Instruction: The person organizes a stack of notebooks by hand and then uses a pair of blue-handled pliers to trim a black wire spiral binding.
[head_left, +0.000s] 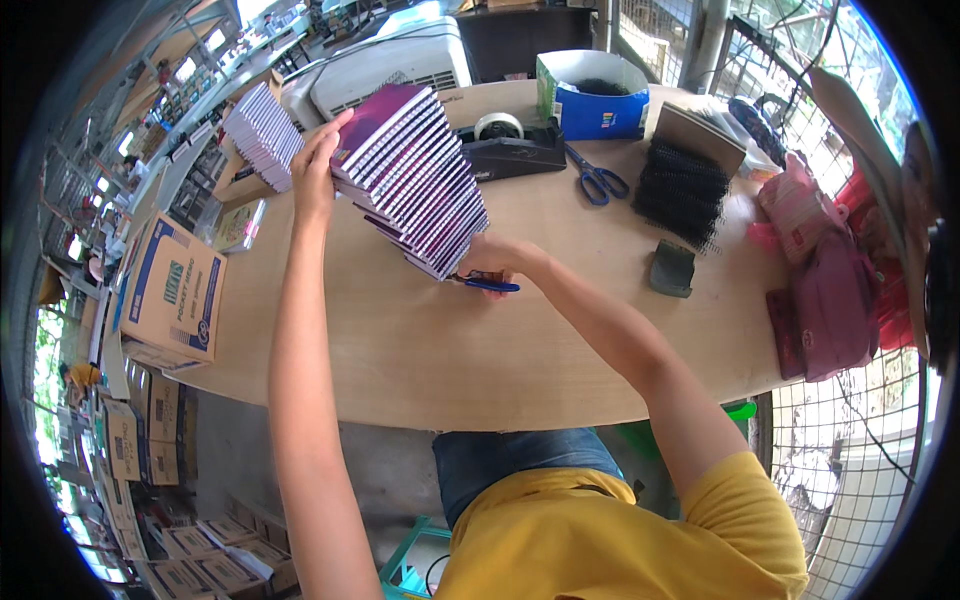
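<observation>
Left hand [315,168] lay on the stack [412,185] near its top, pinch unclear, right hand [497,256] gripped scissors [490,285] at its base; toppling seemed likely if the left slipped.

Head view: fisheye worn on head, left of pair. Looks from above and behind left hand [317,168] and right hand [494,258], facing down and forward; near, table [420,370] beneath them.

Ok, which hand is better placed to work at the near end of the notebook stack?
Probably your right hand: it is at the near end of the notebook stack, holding a blue-handled tool. Your left hand touches the stack's left side, farther from that end.
</observation>
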